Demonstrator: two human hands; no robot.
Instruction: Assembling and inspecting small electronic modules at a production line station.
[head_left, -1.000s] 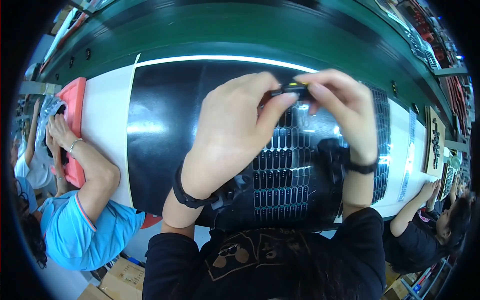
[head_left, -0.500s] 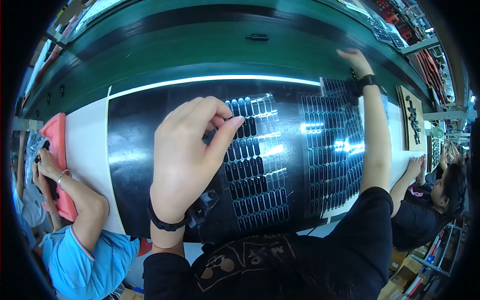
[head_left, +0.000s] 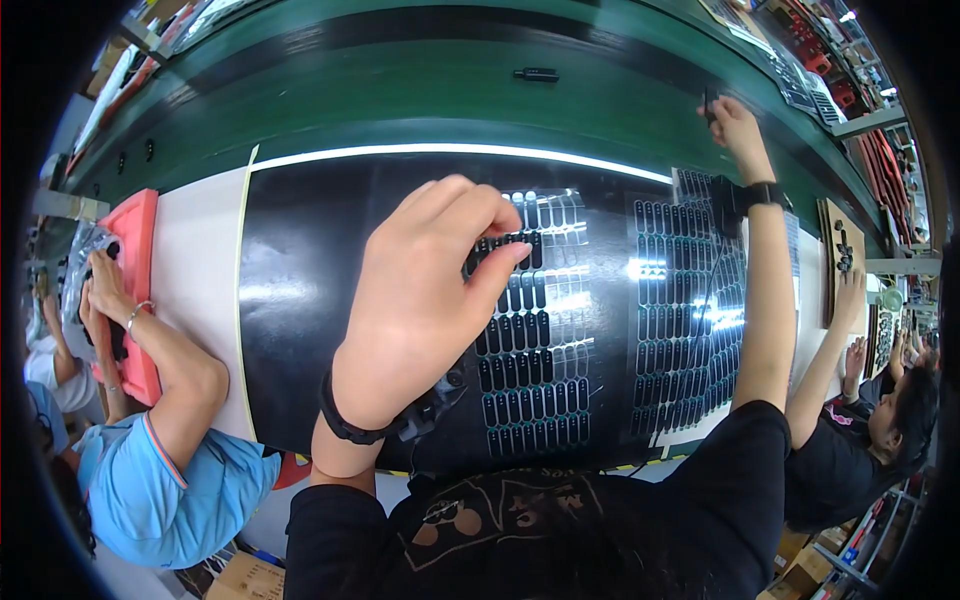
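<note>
My left hand [head_left: 425, 270] hovers over the near clear sheet [head_left: 565, 290], thumb and forefinger brought together in a pinch; whatever lies between them I cannot make out. Rows of black, round-ended oval pieces [head_left: 530, 395] cover part of that sheet, and its upper right part is bare. Farther out, over the green belt, my right hand [head_left: 738, 128] is closed on a small black device [head_left: 710, 105]. Another small black device [head_left: 537, 75], with a narrow end, lies on the belt.
A second sheet of black ovals [head_left: 670, 300] lies beneath my right forearm. On the left, a person in blue works at a pink tray [head_left: 140, 230]. To the right, another person reaches to a board [head_left: 838, 250] with small black parts. The green belt [head_left: 420, 95] runs along the far side.
My right hand was open over the belt and has closed on a small black device. The view has shifted, so the scene sits slightly farther right; my left hand stays over the sheet.
</note>
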